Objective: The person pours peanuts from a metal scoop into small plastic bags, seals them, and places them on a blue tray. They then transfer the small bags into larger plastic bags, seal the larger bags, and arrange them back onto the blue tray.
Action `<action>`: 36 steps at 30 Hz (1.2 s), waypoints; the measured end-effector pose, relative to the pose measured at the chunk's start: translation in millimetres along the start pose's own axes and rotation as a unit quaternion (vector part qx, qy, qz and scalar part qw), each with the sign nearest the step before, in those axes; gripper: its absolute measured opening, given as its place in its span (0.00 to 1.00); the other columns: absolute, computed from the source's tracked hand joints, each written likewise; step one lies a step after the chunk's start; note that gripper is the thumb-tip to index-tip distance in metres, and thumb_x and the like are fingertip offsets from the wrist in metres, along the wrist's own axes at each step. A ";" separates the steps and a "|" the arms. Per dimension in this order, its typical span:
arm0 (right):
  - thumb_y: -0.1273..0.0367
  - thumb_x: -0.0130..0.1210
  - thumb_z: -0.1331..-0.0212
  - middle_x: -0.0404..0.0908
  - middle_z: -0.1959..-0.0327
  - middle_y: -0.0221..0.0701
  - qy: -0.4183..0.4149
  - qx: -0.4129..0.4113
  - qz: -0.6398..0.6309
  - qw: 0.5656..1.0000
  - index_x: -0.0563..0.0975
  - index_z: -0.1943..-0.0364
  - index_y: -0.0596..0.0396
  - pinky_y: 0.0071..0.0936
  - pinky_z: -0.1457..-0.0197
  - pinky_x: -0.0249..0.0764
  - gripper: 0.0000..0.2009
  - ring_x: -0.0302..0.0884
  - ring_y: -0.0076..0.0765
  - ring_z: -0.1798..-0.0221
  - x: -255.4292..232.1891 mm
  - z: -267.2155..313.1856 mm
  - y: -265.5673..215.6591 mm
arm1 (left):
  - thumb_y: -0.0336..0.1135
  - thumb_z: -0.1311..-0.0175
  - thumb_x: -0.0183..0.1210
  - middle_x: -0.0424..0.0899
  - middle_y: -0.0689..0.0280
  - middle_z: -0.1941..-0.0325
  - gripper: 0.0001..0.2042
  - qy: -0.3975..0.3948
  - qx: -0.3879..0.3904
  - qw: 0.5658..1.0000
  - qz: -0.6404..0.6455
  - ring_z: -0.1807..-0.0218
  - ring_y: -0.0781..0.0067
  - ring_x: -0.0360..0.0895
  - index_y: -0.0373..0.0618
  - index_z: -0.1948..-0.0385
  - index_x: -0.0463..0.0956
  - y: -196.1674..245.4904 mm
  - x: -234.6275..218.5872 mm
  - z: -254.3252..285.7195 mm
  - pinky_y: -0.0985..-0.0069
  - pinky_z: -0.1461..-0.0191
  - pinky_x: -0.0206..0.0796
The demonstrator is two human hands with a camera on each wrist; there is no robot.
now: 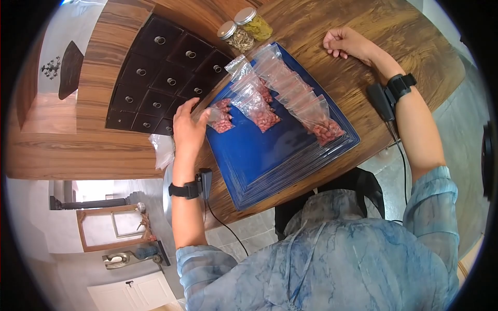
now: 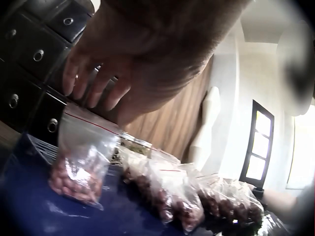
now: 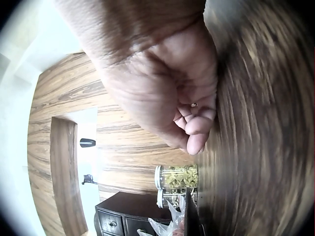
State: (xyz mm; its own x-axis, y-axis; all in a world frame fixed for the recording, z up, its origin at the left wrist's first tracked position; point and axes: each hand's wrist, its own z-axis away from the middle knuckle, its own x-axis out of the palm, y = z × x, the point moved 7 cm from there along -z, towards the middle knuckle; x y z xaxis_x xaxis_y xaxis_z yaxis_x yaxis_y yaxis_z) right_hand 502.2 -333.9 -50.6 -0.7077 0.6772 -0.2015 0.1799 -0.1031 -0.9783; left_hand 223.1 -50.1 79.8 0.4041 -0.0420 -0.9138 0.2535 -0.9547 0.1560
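My left hand (image 1: pixel 189 129) reaches over the left edge of a blue tray (image 1: pixel 249 155), its fingers parted. The thumb is right at the clear top of a zip bag of reddish, peanut-like kernels (image 1: pixel 222 124). In the left wrist view, that bag (image 2: pixel 81 172) stands upright below the fingers (image 2: pixel 98 93), its red-lined seal near the thumb. More such bags (image 1: pixel 265 122) lie overlapped in a middle row, and others (image 1: pixel 327 129) form a row along the tray's right side. My right hand (image 1: pixel 347 42) rests on the wooden table beyond the tray, fingers loosely curled, holding nothing.
A dark cabinet of small drawers with ring pulls (image 1: pixel 168 80) stands behind the tray's left side. Two lidded jars, one of yellow-green pieces (image 1: pixel 258 28) and one of pale dried pieces (image 1: pixel 239 40), stand at the back. Clear plastic (image 1: pixel 162 150) hangs by the left forearm.
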 end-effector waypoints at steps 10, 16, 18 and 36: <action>0.71 0.51 0.37 0.77 0.73 0.21 -0.004 -0.004 0.005 1.000 0.77 0.67 0.53 0.09 0.75 0.65 0.04 0.72 0.11 0.74 0.2 -1.8 1.5 | 0.21 0.51 0.62 0.76 0.61 0.48 0.23 -0.146 0.029 0.984 0.099 0.49 0.65 0.76 0.46 0.50 0.75 -0.7 16.2 0.0 0.76 0.49 0.67; 0.71 0.51 0.37 0.77 0.73 0.21 0.010 -0.010 0.023 1.000 0.77 0.66 0.54 0.09 0.76 0.65 0.04 0.72 0.11 0.73 -1.1 -1.2 1.2 | 0.20 0.49 0.59 0.81 0.63 0.65 0.11 -0.129 -0.010 0.989 0.078 0.61 0.72 0.79 0.41 0.63 0.80 -15.0 23.8 -12.3 0.79 0.54 0.68; 0.71 0.51 0.37 0.77 0.73 0.21 0.012 -0.010 0.027 1.000 0.77 0.66 0.54 0.09 0.76 0.65 0.04 0.72 0.11 0.73 -0.4 -0.2 -1.0 | 0.20 0.48 0.59 0.82 0.64 0.70 0.07 -0.109 -0.017 0.992 0.064 0.65 0.76 0.79 0.39 0.68 0.80 -15.4 21.6 -13.8 0.80 0.57 0.68; 0.72 0.53 0.40 0.79 0.74 0.26 -0.010 -0.007 -0.014 1.000 0.77 0.67 0.56 0.12 0.74 0.67 0.04 0.74 0.15 0.73 -0.7 -1.6 1.3 | 0.27 0.48 0.64 0.79 0.64 0.63 0.11 -0.026 0.124 0.989 0.077 0.66 0.74 0.76 0.41 0.62 0.79 69.2 -4.7 3.8 0.79 0.63 0.68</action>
State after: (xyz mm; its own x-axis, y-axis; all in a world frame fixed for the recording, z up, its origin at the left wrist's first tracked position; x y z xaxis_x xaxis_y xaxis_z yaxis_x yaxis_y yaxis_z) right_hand 504.0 -333.4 -51.6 -0.7265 0.6642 -0.1760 0.1695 -0.0749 -0.9827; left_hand 235.4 -117.1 93.4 0.3727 -0.2008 -0.9059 -0.0339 -0.9786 0.2030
